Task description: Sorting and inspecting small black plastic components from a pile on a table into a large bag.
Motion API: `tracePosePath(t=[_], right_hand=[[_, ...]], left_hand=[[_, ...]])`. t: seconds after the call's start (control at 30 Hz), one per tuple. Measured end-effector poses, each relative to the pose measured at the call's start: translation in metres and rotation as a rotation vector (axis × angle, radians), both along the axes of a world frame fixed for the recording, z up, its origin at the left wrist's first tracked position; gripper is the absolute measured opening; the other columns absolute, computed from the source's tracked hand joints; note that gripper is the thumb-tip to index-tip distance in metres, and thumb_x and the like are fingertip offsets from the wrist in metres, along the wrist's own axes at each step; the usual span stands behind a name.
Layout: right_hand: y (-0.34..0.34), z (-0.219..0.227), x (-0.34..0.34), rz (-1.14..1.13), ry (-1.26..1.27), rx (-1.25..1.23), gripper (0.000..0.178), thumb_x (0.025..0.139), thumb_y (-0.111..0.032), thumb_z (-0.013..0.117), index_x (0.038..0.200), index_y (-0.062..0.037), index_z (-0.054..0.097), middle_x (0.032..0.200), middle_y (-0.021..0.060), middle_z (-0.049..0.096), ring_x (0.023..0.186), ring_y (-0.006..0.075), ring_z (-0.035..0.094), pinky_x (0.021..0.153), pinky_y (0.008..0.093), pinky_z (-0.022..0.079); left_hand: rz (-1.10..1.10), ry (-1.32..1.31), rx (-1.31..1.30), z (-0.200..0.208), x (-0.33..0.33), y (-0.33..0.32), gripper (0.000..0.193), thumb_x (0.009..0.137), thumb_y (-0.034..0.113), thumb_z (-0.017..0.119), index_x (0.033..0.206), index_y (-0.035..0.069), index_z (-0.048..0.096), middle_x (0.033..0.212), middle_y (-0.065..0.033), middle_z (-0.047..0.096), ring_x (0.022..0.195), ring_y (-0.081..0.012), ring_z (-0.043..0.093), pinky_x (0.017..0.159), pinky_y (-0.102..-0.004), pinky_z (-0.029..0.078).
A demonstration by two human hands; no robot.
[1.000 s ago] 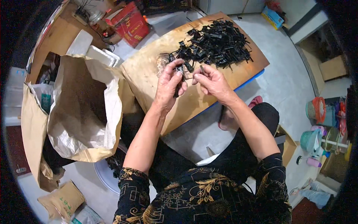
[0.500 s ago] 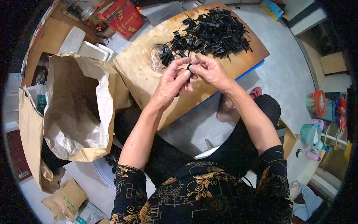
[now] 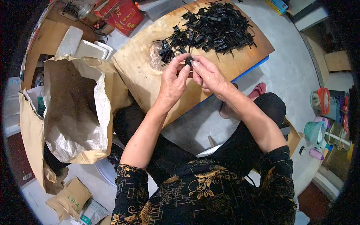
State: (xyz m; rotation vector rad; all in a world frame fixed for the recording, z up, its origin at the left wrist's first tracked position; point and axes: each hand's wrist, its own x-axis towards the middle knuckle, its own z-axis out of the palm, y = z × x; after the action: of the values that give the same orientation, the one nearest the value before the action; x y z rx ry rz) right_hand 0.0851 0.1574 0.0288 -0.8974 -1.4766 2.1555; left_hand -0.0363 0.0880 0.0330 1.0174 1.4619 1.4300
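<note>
Between the fingertips of my left hand [image 3: 174, 80] and my right hand [image 3: 207, 73] is a small black plastic part [image 3: 189, 60]. Both hands are closed on it, thumbs and forefingers pinching from either side, and much of it is covered. They are above the wooden board [image 3: 146, 84], near its middle. Just beyond them lies a large heap of black plastic parts [image 3: 221, 28] with thin protruding stems. A smaller cluster of the same black parts [image 3: 166, 52] sits beside a worn, pale patch in the board.
A big open paper sack [image 3: 103, 112] with a white lining stands at my left. Behind it are white foam boxes [image 3: 90, 49] and a red carton [image 3: 123, 17]. Filled brown bags [image 3: 69, 198] lie lower left. Baskets [image 3: 319, 101] and a purple bottle [image 3: 316, 153] are at the right.
The right hand has turned, its fingers now curled lower around the part. The small black part is held more upright at the fingertips. The view has shifted slightly.
</note>
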Motion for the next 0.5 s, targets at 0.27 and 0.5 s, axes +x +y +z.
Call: tracePosePath(t=[0.27,0.5], right_hand=[[-0.002,0.001,-0.006,-0.003,-0.043,-0.007,0.037,0.094,-0.030,0.038,0.125,-0.0089,0.038,0.058,-0.0061,0.036,0.043,0.0009,0.026,0.035,0.0164,0.019],[-0.001,-0.004,-0.016,0.034,-0.072,-0.045,0.033,0.094,-0.028,0.038,0.124,-0.0134,0.038,0.056,-0.0066,0.034,0.040,0.0015,0.024,0.035,0.0168,0.019]], left_hand=[[0.005,0.035,-0.025,-0.010,0.000,0.002,0.032,0.089,0.012,0.048,0.120,0.005,0.046,0.080,-0.0034,0.056,0.063,-0.0055,0.054,0.043,-0.0169,0.038],[0.150,0.402,0.126,-0.026,-0.002,0.002,0.025,0.086,0.004,0.049,0.111,-0.001,0.052,0.093,-0.0085,0.060,0.081,-0.0132,0.058,0.071,-0.0258,0.048]])
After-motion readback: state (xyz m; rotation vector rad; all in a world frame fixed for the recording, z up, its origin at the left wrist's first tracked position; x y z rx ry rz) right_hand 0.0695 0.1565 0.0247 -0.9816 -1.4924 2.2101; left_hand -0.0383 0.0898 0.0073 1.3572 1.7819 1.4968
